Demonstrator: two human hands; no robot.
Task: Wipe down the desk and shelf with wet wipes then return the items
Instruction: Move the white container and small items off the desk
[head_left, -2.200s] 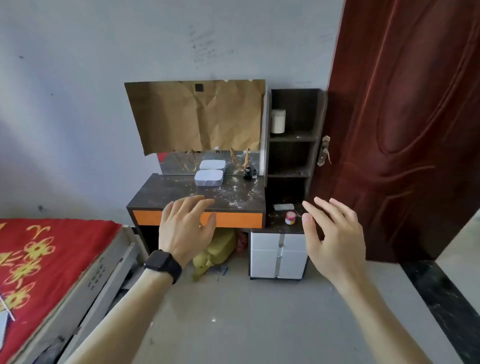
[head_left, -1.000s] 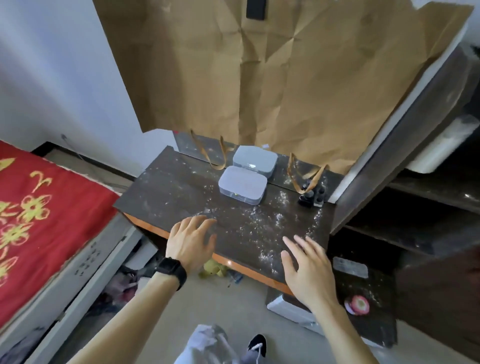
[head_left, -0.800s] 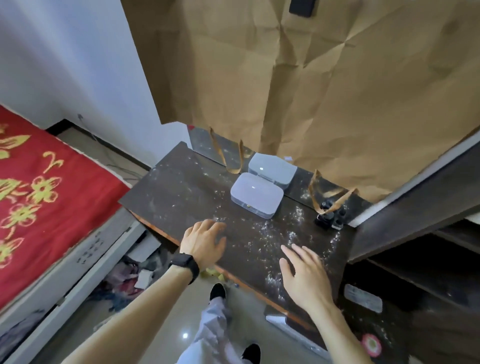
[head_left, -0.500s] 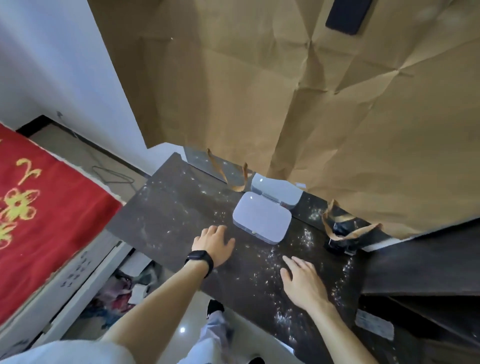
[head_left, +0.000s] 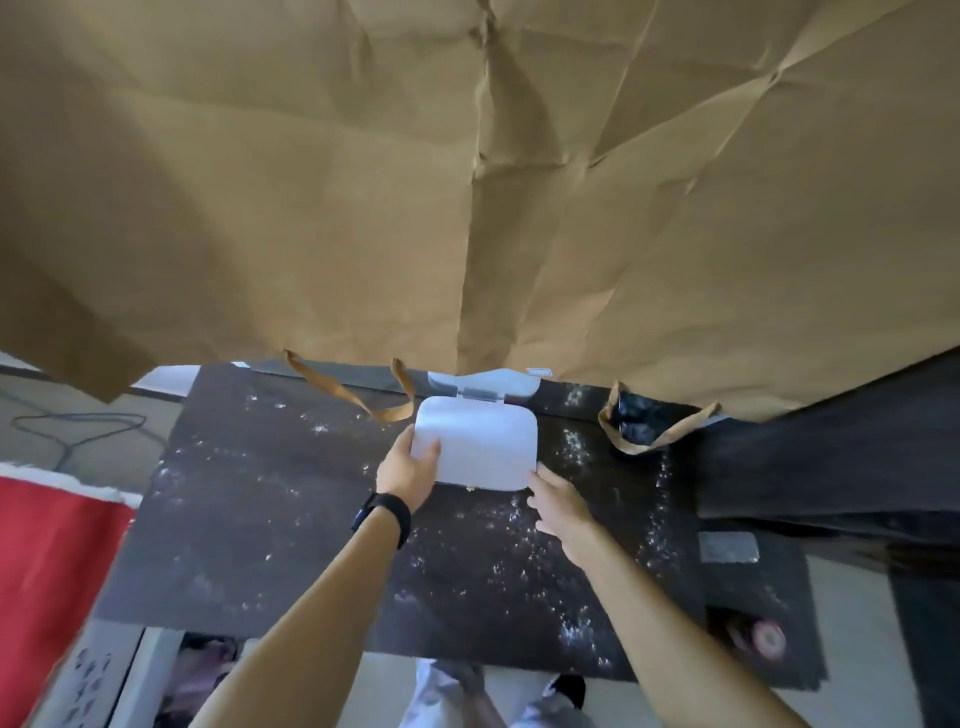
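Head view showed a white, round-cornered wipes box (head_left: 480, 449) lying closed at the back of the dusty desk (head_left: 270, 519); left hand (head_left: 410, 467) gripped its left edge, right hand (head_left: 556, 501) touched its near-right corner, grip unclear.

Brown paper (head_left: 467, 182) overhangs desk (head_left: 260, 519) rear; front clear.

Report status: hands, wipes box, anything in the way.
Left hand gripping white wipes box, right hand at its near corner. Box closed, on dusty desk. Brown paper hangs close above.
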